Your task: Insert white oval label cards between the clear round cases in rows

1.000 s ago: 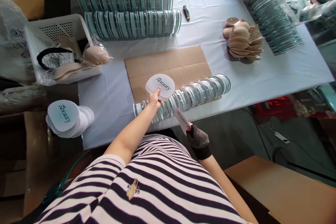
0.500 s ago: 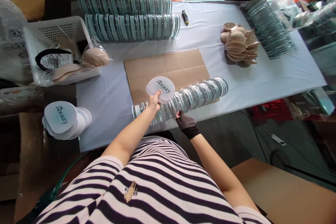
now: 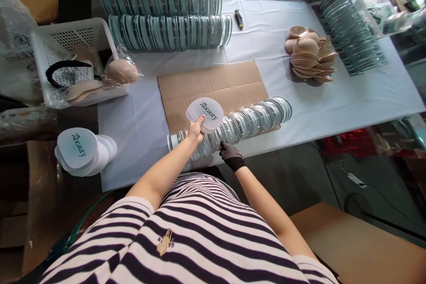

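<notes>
Left hand (image 3: 195, 128) pinching fan of white printed cards (image 3: 204, 114) above cardboard sheet (image 3: 213, 82). Right hand (image 3: 228, 152), dark glove, fingers curled at near row of clear round cases (image 3: 253, 120) on surface (image 3: 333, 97); grip unclear.

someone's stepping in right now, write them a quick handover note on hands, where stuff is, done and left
Left hand: holds a fanned stack of white "beauty" cards above the cardboard sheet.
Right hand, gloved: at the near row of clear round cases, fingers at one case; no card visible in it.
Elsewhere: more cards piled at far left; two long rows of cases at the back; another row at right; beige pads heaped.
Done: cannot tell how many near-row cases hold cards.
Left: the cards in the left hand and the far-left pile.
</notes>
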Tool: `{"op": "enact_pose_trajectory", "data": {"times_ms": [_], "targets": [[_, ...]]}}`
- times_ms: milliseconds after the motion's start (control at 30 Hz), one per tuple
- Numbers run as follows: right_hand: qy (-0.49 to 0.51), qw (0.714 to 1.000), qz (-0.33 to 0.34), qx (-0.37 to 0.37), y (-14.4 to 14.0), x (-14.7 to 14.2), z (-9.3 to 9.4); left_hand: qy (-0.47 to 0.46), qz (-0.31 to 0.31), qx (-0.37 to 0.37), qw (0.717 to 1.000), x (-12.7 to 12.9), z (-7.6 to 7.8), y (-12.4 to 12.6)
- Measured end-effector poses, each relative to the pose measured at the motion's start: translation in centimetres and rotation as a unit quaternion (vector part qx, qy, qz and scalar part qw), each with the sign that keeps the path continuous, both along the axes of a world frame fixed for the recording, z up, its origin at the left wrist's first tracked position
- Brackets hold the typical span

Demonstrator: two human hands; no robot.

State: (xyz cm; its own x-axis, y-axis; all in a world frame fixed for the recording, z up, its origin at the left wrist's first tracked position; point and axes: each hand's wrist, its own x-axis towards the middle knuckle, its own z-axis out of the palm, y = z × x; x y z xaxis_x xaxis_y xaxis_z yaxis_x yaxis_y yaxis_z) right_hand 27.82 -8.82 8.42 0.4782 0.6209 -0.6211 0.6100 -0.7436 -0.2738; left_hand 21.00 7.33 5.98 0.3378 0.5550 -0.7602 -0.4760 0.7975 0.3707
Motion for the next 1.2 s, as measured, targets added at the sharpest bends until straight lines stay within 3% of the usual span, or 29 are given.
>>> {"op": "enact_pose_trajectory", "data": {"times_ms": [167, 267, 367, 533, 600, 700, 767, 833, 900, 1000, 1067, 1133, 1200], "targets": [[0.153, 0.984, -0.073, 0.043, 0.3, 1.8, 1.1, 0.028, 0.004, 0.003, 1.0, 0.5, 0.4, -0.2], [0.093, 0.983, -0.134, 0.08, 1.8, 3.6, 1.5, 0.031, -0.006, 0.034, 0.999, 0.4, 0.9, -0.6], [0.004, 0.965, -0.164, 0.206, 3.4, 4.9, 2.2, 0.014, -0.031, 0.081, 0.996, -0.4, 1.4, -1.3], [-0.076, 0.948, -0.04, 0.307, 4.7, 2.3, 3.6, 0.025, -0.046, 0.126, 0.991, -2.4, 1.2, -2.9], [-0.082, 0.937, -0.04, 0.337, 4.9, 0.2, 3.7, 0.037, -0.057, 0.127, 0.99, -2.9, 1.0, -3.3], [-0.016, 0.941, -0.142, 0.306, 5.1, -1.5, 3.3, 0.021, -0.076, 0.121, 0.989, -3.5, 1.2, -3.3], [-0.006, 0.926, -0.228, 0.302, 4.5, -1.3, 3.3, 0.009, -0.055, 0.105, 0.993, -3.7, 1.4, -2.5], [-0.047, 0.908, -0.266, 0.322, 2.6, -0.7, 3.9, 0.01, -0.017, 0.079, 0.997, -3.8, 1.6, -1.1], [-0.1, 0.921, -0.228, 0.298, -0.6, -0.5, 4.8, 0.025, 0.018, 0.052, 0.998, -4.1, 1.4, 0.4], [-0.132, 0.97, -0.095, 0.182, -6.1, -2.2, 5.9, 0.044, 0.035, 0.008, 0.998, -4.3, 0.7, 1.9], [-0.132, 0.985, -0.031, 0.103, -8.4, -4.0, 5.9, 0.047, 0.031, -0.011, 0.998, -4.4, 0.3, 2.1], [-0.134, 0.99, 0.006, 0.044, -8.8, -5.6, 5.5, 0.045, 0.027, -0.011, 0.999, -4.3, 0.1, 1.8], [-0.137, 0.99, 0.029, 0.0, -7.3, -6.5, 4.7, 0.043, 0.023, -0.004, 0.999, -4.2, 0.0, 1.6]]}}
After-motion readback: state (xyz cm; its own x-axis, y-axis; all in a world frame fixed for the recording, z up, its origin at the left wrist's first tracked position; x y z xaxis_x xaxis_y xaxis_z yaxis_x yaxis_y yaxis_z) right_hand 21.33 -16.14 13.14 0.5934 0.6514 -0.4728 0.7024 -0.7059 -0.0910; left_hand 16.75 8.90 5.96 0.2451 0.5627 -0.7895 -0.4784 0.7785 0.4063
